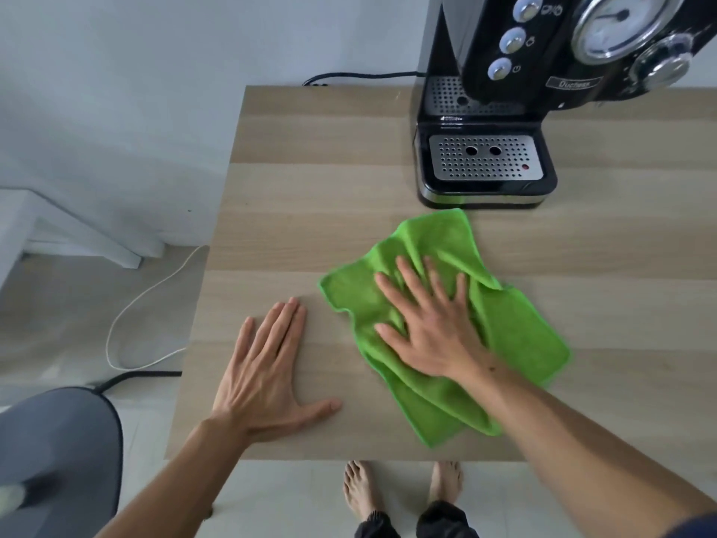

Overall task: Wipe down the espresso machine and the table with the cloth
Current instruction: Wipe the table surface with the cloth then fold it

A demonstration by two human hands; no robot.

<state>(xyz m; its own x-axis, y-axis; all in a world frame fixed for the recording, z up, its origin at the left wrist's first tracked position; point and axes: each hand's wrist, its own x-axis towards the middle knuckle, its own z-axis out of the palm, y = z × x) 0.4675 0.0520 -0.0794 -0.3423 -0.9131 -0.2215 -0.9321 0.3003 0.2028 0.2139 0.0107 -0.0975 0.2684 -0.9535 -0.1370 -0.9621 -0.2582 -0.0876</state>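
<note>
A bright green cloth [520,328] lies crumpled on the light wooden table [310,211], just in front of the black espresso machine [504,91]. My right hand [430,324] presses flat on the cloth with fingers spread, palm down. My left hand [267,366] rests flat on the bare tabletop to the left of the cloth, fingers together, holding nothing. The machine stands at the back right, with its metal drip tray [485,157] facing me and round buttons and a gauge above.
A black power cord [361,75] runs behind the table's far edge. A white cable [147,297] and a black cable lie on the floor at left. A grey chair seat [58,440] sits at the lower left. My bare feet show below the table's near edge.
</note>
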